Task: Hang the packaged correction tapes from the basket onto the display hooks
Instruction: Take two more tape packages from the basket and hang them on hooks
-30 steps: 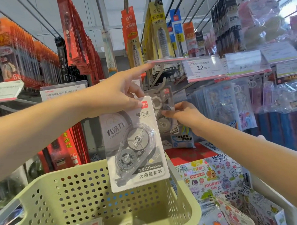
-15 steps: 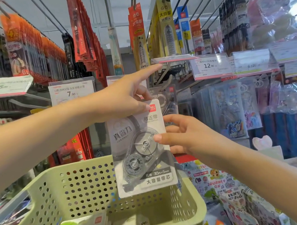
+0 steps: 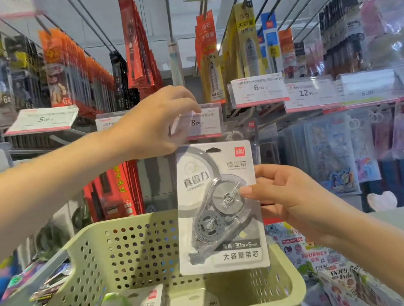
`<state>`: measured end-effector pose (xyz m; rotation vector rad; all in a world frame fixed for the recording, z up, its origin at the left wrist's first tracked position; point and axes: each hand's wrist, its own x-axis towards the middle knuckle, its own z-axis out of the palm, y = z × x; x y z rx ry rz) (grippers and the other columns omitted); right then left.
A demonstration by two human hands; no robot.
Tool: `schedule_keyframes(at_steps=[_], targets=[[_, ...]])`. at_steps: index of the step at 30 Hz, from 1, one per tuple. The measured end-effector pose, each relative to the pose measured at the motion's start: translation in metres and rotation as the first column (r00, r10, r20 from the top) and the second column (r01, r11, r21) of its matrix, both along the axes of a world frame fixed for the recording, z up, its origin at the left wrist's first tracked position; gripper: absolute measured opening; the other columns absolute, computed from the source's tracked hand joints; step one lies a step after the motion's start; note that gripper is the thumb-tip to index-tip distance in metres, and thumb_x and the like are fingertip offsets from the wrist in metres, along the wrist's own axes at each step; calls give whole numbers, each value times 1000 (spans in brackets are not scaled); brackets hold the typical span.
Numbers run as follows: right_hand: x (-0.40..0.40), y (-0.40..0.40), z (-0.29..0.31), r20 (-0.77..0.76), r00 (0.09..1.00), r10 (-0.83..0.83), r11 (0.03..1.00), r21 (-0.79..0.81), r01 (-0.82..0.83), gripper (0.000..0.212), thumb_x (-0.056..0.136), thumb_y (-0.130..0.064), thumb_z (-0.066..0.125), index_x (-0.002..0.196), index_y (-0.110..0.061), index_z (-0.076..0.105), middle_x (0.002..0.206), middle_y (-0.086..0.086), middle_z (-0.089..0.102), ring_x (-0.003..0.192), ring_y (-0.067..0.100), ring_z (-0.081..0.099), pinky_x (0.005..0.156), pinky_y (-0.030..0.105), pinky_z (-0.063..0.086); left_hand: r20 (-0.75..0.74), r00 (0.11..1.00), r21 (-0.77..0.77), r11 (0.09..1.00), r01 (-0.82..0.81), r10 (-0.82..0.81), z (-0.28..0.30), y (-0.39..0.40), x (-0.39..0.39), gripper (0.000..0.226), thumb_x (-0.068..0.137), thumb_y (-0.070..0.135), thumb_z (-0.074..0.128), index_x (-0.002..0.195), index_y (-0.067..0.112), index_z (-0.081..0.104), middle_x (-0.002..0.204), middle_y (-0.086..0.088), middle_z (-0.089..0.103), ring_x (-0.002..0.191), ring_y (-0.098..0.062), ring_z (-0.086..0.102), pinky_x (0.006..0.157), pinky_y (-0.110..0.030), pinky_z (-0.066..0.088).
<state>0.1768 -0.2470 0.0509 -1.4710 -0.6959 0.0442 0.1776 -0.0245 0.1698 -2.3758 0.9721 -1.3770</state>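
Handover done since half a second back: the pack of correction tape [image 3: 222,207] has passed from the left hand [image 3: 153,125] to the right hand [image 3: 288,195]. The price tag [image 3: 204,122] marked 8.00, tipped up flat before, now hangs face-on. So the hook is freed up and this pack is ready to go on, by my read; the hook itself is hidden behind the tag.

Left arm comes in from the left, raised, hand palm-down over the tag. Its fingers [image 3: 187,100] are curled loosely on the tag's top edge, grasping nothing else.

The pack is upright in mid-scene, just below the tag and in front of the far wall of the green basket [image 3: 140,243], not hung yet. More packs [image 3: 147,301] lie in the basket, near.

Right arm comes from lower right. Its fingers [image 3: 253,192] pinch the pack's right edge, thumb on the front blister, the rest behind.
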Motion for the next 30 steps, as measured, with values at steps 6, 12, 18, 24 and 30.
schedule_keyframes(at_steps=[6, 12, 18, 24, 30], targets=[[-2, 5, -6, -33, 998, -61, 997, -41, 60, 18, 77, -6, 68, 95, -11, 70, 95, 8, 77, 84, 22, 68, 81, 35, 53, 57, 982, 221, 956, -190, 182, -2, 7, 9, 66, 68, 33, 79, 123, 5, 55, 128, -23, 53, 115, -39, 52, 91, -49, 49], [-3, 7, -1, -24, 997, -73, 996, -57, 72, 17, 78, -9, 68, 94, -15, 71, 92, 4, 78, 76, 14, 70, 67, 25, 54, 117, 982, 262, 949, -173, 147, 0, 4, 7, 42, 74, 13, 71, 113, 2, 59, 123, -22, 58, 110, -39, 56, 84, -49, 52], [0, 13, 12, 4, 997, -82, 996, -31, 82, 18, 80, -8, 66, 97, -13, 71, 93, 4, 78, 79, 19, 73, 76, 28, 57, -62, 998, 6, 999, 32, -32, 13, 1, -2, 29, 89, 7, 49, 115, 6, 63, 102, -9, 70, 92, -25, 64, 81, -37, 52], [15, 22, 30, 32, 988, -153, 988, 35, 152, 16, 80, -9, 67, 95, -11, 72, 92, 4, 78, 80, 16, 73, 81, 30, 58, -78, 995, -80, 995, 63, -69, 25, -3, -7, 22, 90, 1, 53, 106, 5, 67, 75, 5, 58, 62, 7, 57, 59, -3, 37], [28, 36, 43, 45, 982, -182, 983, 37, 180, 19, 81, -12, 68, 99, -11, 71, 103, 10, 75, 97, 26, 69, 98, 43, 50, -91, 994, -100, 994, 48, -57, 25, -3, -7, 22, 90, 0, 54, 107, 4, 67, 77, 5, 57, 65, 10, 49, 60, 1, 35]])
